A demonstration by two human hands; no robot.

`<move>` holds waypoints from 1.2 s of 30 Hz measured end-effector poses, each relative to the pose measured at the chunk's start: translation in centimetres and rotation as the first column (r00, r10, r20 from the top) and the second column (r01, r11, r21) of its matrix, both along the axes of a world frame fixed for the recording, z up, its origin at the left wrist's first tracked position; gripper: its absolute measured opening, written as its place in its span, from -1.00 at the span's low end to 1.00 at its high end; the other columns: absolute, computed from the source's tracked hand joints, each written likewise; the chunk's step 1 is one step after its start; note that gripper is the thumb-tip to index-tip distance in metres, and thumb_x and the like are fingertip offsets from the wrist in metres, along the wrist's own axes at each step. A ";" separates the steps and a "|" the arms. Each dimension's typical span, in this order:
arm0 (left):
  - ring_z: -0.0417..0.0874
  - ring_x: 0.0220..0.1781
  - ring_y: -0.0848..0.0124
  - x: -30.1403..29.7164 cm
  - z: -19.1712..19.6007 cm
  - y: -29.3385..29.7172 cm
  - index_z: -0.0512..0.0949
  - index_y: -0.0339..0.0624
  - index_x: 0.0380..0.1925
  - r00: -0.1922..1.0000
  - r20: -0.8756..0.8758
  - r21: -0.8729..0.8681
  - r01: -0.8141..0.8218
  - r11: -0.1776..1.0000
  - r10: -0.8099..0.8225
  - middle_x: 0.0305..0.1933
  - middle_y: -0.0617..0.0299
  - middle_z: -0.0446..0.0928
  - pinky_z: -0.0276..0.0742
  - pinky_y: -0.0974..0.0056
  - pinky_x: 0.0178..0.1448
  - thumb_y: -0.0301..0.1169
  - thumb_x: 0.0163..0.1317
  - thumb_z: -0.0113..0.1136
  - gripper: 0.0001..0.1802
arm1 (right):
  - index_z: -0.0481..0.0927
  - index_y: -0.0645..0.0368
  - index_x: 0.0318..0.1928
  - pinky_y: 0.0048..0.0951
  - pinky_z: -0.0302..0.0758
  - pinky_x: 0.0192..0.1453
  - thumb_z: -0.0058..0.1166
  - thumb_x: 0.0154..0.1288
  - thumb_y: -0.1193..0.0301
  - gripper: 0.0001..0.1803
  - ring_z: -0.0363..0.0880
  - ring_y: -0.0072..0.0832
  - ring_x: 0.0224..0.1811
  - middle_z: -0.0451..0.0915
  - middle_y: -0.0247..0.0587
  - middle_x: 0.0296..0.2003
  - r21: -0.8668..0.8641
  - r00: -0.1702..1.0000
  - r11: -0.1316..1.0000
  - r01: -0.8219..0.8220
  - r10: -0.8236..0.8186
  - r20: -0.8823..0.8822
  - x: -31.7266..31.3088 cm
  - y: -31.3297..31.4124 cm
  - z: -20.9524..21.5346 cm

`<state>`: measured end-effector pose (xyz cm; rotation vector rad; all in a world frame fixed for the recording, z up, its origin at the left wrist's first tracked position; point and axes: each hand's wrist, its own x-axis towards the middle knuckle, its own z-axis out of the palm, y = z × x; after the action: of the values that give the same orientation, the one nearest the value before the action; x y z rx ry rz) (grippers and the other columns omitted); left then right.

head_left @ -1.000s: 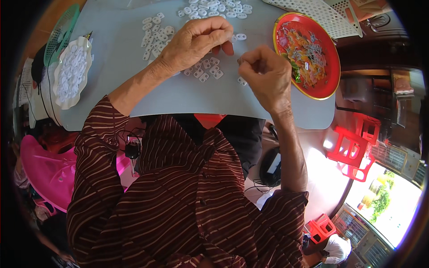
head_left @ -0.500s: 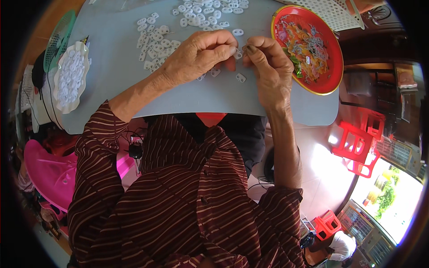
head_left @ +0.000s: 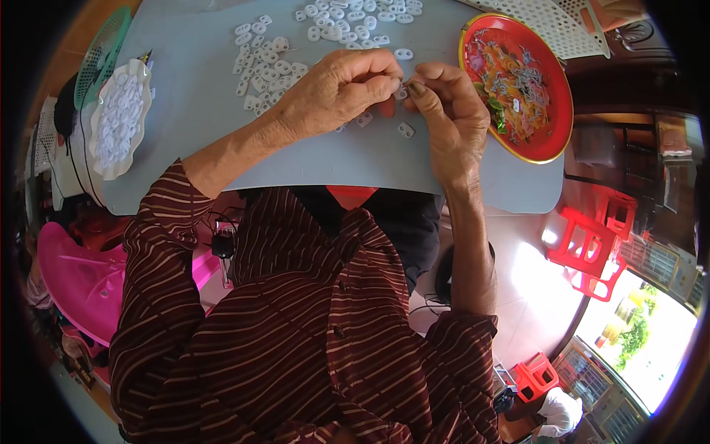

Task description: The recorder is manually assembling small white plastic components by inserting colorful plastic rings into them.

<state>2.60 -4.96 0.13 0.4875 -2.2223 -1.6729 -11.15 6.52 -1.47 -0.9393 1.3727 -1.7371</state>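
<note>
The left hand (head_left: 336, 92) and the right hand (head_left: 447, 111) meet above the grey-blue surface (head_left: 310, 159), fingertips almost touching. The fingers of the left hand are curled and pressed together, thumb against forefinger, pinching a small white plastic piece (head_left: 400, 92) that shows only as a sliver between the two hands. The right hand's thumb and forefinger are also pressed together at that same piece, the thumbnail turned upward; whether they grip the piece itself or something finer on it cannot be told.

Just below the fingers, two more loose white pieces (head_left: 405, 130) lie flat on the surface, apart from the hands. Beyond the left fingers, toward the far edge, a scattered spread of the same white pieces (head_left: 266, 63) covers the surface, and a second cluster of white pieces (head_left: 355, 18) lies further out, above both hands.

To the right of the right fingers, near but not touching, sits a round red tray (head_left: 551, 118) with a gold rim, holding a mixed heap of small colourful and pale bits. Well away to the left of the left fingers, at the edge of the surface, a white scalloped dish (head_left: 100, 159) is filled with white pieces, with a green mesh basket (head_left: 100, 52) beside it. A white perforated tray (head_left: 547, 22) lies beyond the red tray.
</note>
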 end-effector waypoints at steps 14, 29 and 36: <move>0.38 -0.50 0.60 0.0 0.1 0.6 0.45 -0.23 -0.32 0.991 -0.117 -0.323 -0.094 0.942 0.059 -0.56 0.32 0.42 0.33 0.43 -0.41 -0.52 0.23 0.02 -0.95 | 0.56 0.33 -0.24 -0.64 0.47 -0.28 0.13 0.22 0.56 -0.89 0.52 -0.64 -0.37 0.58 -0.30 -0.39 -0.010 0.997 1.000 0.009 -0.010 -0.081 0.2 0.1 0.4; 0.44 -0.47 0.62 -0.2 0.8 0.7 0.47 -0.29 -0.26 0.992 -0.126 -0.167 -0.042 0.985 0.021 -0.50 0.33 0.47 0.41 0.45 -0.37 -0.45 0.29 -0.01 -0.87 | 0.56 0.31 -0.37 -0.70 0.28 -0.49 0.17 0.24 0.35 -0.77 0.32 -0.73 -0.57 0.47 -0.43 -0.61 0.086 0.991 0.995 0.051 -0.040 -0.130 0.4 0.3 0.5; 0.52 -0.44 0.60 -0.1 0.2 -0.5 0.49 -0.27 -0.27 0.998 -0.051 0.003 0.047 0.999 -0.047 -0.48 0.33 0.49 0.46 0.47 -0.33 -0.41 0.32 -0.02 -0.84 | 0.57 0.33 -0.31 -0.68 0.31 -0.47 0.12 0.29 0.37 -0.78 0.36 -0.71 -0.56 0.54 -0.34 -0.55 0.089 0.995 0.996 0.005 0.003 -0.096 0.4 0.3 0.8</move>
<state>2.54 -5.48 0.31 0.3924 -2.2107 -1.6943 -10.75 6.83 -0.66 -0.9838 1.4994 -1.6359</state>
